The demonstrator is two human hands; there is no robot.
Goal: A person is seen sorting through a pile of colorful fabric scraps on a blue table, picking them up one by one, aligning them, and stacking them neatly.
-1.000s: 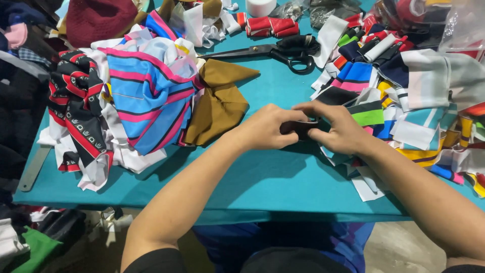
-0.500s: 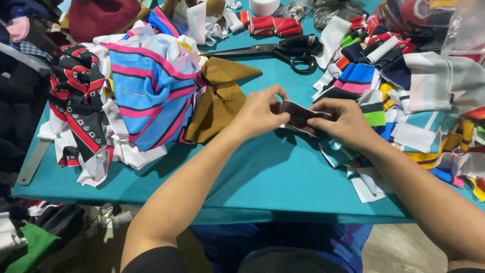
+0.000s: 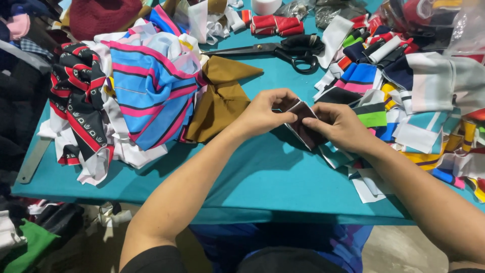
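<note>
Far left of frame: black-red patterned fabric [image 3: 76, 108] draped at the table [image 3: 242, 187] edge, next to it a blue-pink striped cloth pile [image 3: 151, 96], then a brown folded cloth [image 3: 222, 98] left of centre. Black scissors [image 3: 283, 50] lie upper centre, well apart from the hands.

Change: a second ago both hands were pressed low together on the tabletop around the dark fabric piece [image 3: 303, 126]; half a second ago they lifted; now the piece is raised and spread flatter between them, tilted, at frame centre just above the table. Looks like it is being opened out or straightened, not put down.

Grip: left hand [image 3: 265, 114] is closed in a pinch on the piece's upper left edge, thumb and fingers nearly together. Right hand [image 3: 341, 126] pinches the right edge likewise, fingers curled on it. Both grips tight.

Right side: heap of mixed colour fabric scraps [image 3: 404, 96], touching the right forearm area; white strips [image 3: 369, 184] lower right.
</note>
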